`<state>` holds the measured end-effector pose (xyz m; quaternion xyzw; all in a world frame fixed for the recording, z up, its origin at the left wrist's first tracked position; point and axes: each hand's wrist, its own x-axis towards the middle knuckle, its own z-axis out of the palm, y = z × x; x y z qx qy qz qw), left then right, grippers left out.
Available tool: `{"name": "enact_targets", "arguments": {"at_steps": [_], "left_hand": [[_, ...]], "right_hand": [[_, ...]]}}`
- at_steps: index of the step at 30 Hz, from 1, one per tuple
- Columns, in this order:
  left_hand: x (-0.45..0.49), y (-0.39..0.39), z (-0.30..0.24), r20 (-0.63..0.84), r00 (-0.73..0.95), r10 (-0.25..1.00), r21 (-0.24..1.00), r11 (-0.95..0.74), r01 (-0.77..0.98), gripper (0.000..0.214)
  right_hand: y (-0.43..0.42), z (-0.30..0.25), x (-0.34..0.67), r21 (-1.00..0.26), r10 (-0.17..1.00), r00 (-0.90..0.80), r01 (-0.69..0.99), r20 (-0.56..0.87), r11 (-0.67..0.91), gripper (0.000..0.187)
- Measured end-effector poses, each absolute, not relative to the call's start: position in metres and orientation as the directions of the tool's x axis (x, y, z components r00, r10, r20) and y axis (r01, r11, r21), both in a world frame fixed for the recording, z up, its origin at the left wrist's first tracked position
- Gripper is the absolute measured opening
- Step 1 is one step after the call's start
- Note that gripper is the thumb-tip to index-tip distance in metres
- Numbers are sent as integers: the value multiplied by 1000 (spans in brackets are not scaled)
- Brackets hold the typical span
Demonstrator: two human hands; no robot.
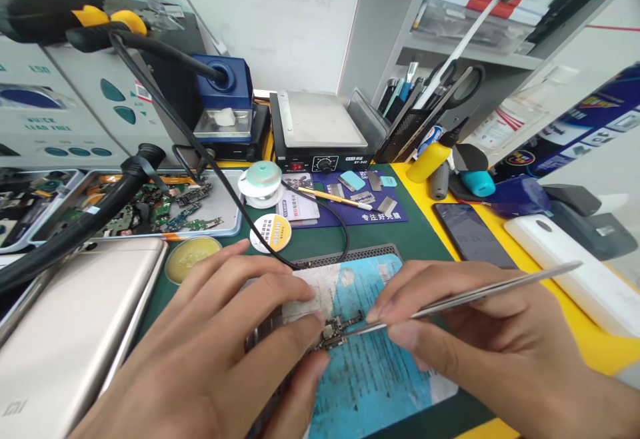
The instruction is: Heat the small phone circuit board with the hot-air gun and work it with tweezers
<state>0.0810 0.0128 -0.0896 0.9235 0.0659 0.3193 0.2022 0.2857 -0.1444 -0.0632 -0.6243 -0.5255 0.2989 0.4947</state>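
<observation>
A small circuit board [336, 332] lies on a worn blue work mat [370, 372] at the near middle of the bench. My left hand [220, 352] rests over the mat's left side, its fingers pressed down on the board's left end. My right hand [480, 332] is pinched on a pair of metal tweezers [470, 298], whose tips touch the board's right end.
A gold phone back [70, 332] lies at near left under a black hose [80, 226]. Behind are a tray of circuit boards [165, 209], a flux tin [193, 256], a solder reel [261, 182], a heating plate [320, 126] and a blue iron stand [225, 102]. A black phone [473, 232] and white power bank [570, 266] lie at right.
</observation>
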Motion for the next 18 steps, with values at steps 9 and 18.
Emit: {"name": "enact_targets", "arguments": {"at_steps": [9,18], "left_hand": [[81,10,-89,568,782,259,421,-907,-6,20],[81,11,-89,572,778,259,415,-910,-3,19]], "right_hand": [[-145,-62,286,-949,957,267,315,113,25,25],[-145,-63,286,-943,955,266,330,132,39,24]]}}
